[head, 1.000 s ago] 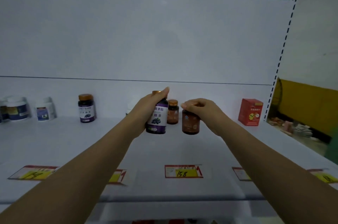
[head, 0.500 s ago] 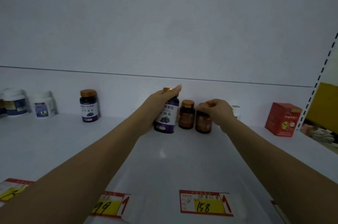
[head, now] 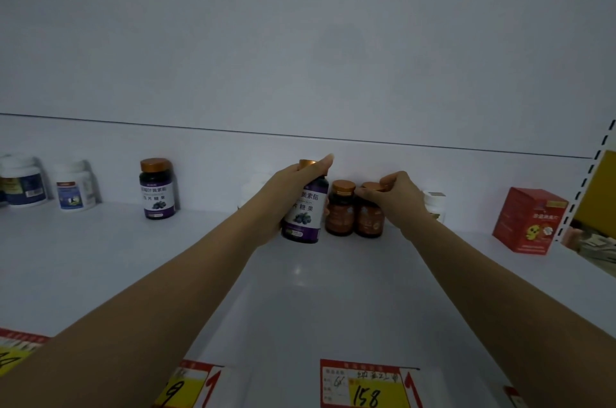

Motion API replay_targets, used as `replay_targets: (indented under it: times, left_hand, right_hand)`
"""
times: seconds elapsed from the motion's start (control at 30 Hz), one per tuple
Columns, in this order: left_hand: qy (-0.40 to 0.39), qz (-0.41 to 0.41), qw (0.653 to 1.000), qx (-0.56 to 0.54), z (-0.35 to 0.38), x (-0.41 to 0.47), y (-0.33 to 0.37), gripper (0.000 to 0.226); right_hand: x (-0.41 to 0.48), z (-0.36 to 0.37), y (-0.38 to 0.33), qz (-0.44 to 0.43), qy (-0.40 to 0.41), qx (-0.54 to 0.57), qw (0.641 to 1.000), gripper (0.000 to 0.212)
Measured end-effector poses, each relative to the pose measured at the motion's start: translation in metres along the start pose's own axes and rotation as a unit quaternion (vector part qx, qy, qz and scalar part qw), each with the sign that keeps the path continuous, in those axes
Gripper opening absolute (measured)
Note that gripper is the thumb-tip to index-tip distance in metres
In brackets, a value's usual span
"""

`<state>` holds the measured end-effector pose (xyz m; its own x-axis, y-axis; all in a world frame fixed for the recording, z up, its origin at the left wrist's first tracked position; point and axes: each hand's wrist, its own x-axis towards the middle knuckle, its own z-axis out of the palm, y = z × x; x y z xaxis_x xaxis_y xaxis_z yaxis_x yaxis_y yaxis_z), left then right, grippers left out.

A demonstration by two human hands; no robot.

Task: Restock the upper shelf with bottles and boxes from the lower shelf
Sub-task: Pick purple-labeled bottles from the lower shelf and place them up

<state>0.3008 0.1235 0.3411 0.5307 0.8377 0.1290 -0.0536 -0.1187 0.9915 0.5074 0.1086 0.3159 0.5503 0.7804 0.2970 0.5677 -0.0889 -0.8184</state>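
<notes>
To extend the row, I judge, my left hand [head: 286,189] grips the purple bottle [head: 305,212] left of the amber bottle [head: 340,214], while my right hand [head: 398,199] pinches its twin [head: 368,224] by the cap [head: 375,187].

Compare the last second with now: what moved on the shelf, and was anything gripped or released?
Both hands carried their bottles back toward the rear wall: the left hand with the purple bottle, the right hand with the amber bottle, now beside the second amber bottle. Neither let go. The far purple bottle, white bottles and red box kept their places.
</notes>
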Motion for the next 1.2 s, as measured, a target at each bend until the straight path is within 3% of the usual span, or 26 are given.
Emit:
replay_targets:
  times: [0.27,0.5,0.57,0.63,0.73,0.83,1.07,1.2]
  left_hand:
    - [0.026,-0.008,1.000,-0.003,-0.004,-0.007,0.003,0.042]
    - [0.030,0.011,0.999,-0.028,-0.009,-0.039,0.015,0.038]
    - [0.053,0.020,0.998,-0.025,-0.010,-0.051,0.019,0.040]
    - [0.082,0.026,0.996,-0.027,-0.013,-0.062,0.024,0.044]
    - [0.135,0.047,0.989,-0.026,-0.020,-0.080,0.033,0.050]
    - [0.179,0.057,0.981,-0.049,-0.033,-0.098,0.046,0.052]
    - [0.142,0.023,0.990,0.001,-0.087,-0.141,0.053,0.044]
    - [0.146,0.008,0.974,0.173,-0.143,-0.157,0.054,0.059]
  right_hand:
    - [-0.008,-0.008,-0.010,-0.004,-0.032,-0.017,0.999,0.071]
    - [-0.042,-0.026,-0.047,-0.086,-0.012,-0.018,0.996,0.049]
    - [-0.059,-0.026,-0.065,-0.121,-0.065,0.038,0.990,0.044]
    - [-0.077,-0.023,-0.087,-0.132,-0.169,0.100,0.972,0.043]
    - [-0.105,-0.007,-0.116,-0.099,-0.329,0.186,0.920,0.042]
    - [-0.126,0.012,-0.138,-0.114,-0.398,0.225,0.882,0.044]
    - [-0.162,0.059,-0.172,-0.144,-0.392,0.172,0.892,0.039]
    - [-0.172,0.092,-0.183,-0.114,-0.365,0.150,0.912,0.033]
